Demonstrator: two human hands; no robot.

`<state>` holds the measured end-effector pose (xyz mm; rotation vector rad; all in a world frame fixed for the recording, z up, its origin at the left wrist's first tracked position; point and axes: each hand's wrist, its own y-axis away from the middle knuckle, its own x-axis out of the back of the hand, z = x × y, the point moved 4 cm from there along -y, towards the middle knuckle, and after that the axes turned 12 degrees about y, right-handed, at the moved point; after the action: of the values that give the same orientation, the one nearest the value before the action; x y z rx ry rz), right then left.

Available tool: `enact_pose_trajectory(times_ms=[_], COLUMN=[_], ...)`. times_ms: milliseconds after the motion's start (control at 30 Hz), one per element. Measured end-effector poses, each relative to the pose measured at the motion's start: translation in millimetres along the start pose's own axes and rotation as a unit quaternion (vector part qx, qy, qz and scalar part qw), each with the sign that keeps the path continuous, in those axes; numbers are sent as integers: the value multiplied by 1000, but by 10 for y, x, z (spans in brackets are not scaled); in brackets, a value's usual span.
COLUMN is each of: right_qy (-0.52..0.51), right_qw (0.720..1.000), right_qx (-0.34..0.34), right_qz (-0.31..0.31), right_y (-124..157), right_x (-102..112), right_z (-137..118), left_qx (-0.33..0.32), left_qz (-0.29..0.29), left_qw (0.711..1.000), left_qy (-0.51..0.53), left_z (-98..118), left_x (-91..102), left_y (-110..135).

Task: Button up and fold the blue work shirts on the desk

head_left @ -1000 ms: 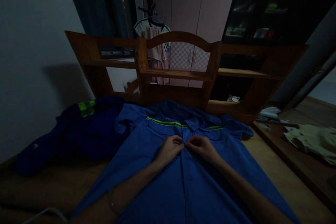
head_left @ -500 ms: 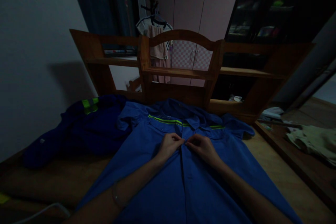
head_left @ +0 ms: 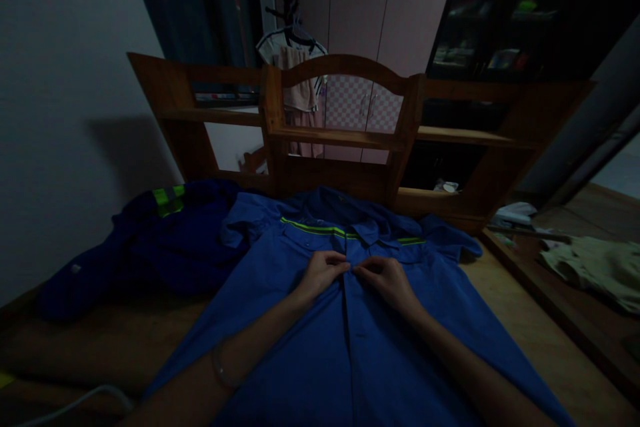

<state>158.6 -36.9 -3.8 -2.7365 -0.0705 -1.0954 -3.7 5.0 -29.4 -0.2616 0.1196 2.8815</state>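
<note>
The shirt point(head_left: 300, 347) lies flat and face up in the middle of a wooden bed point(head_left: 525, 320), I think, with its collar at the far end. Lying flat keeps the front strip easy to reach. The left hand point(head_left: 323, 271) and right hand point(head_left: 386, 278) meet on that strip just below the collar. Each is closed and pinches the cloth edge with its fingertips, so the two sides stay together. The light is dim, so I cannot see a button. A dark jacket point(head_left: 150, 247) lies to the left. A shelf point(head_left: 345, 140) stands at the far end. Since half a second ago, the hands have stayed in almost the same spot.
</note>
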Motion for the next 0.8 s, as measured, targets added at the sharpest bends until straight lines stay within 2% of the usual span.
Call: enact_pose_trajectory(times_ms=[133, 300, 600, 800], right_qy=[-56, -116, -83, -60], right_qw=[997, 992, 996, 998], right_qx=[-44, -36, 0, 9], right_qz=[-10, -29, -24, -24], right_y=[-13, -57, -71, -51], right_x=[-1, -39, -54, -18], right_z=[44, 69, 96, 19], left_qx=[19, 9, 0, 9], left_qz=[-23, -51, -39, -5], left_qw=[1000, 999, 999, 1000], left_qy=[3, -5, -10, 7], left_z=[4, 43, 19, 4], left_x=[-15, -58, -68, -44], left_y=[-6, 27, 23, 42])
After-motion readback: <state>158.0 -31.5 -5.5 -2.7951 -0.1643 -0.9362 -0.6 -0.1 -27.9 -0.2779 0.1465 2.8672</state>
